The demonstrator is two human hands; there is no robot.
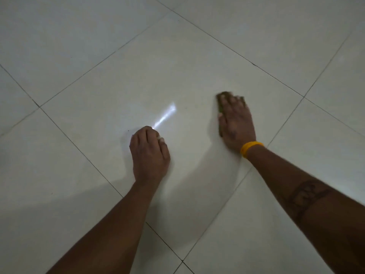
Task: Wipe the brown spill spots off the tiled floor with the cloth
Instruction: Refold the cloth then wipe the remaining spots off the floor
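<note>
1. Pale, glossy tiles make up the floor, divided by thin dark grout lines that run diagonally across the view; both hands rest on the same large tile in the middle.
2. The cloth, a brownish-green pad, lies on that tile toward its right corner, almost wholly covered by the right hand.
3. The right hand lies flat on the cloth with fingers straight and spread, palm down; only the cloth's far edge and a strip along its left side peek out past the fingertips. The fingertips are blurred.
4. A yellow wristband circles the right wrist, and a dark tattoo bands the right forearm further back.
5. The left hand sits on the floor nearer the tile's middle, well apart from the cloth, knuckles up with the fingers curled under. Something small and pale shows between the thumb and forefinger, but whether the hand grasps it cannot be told.
6. A bright streak of reflected light lies on the tile just beyond the left knuckles, slanting up and to the right.
7. One tiny dark speck shows on the tile just left of the left hand; no clear brown spots can be made out elsewhere in this dim view.
8. Soft shadows of both arms fall across the tile's near edges.
</note>
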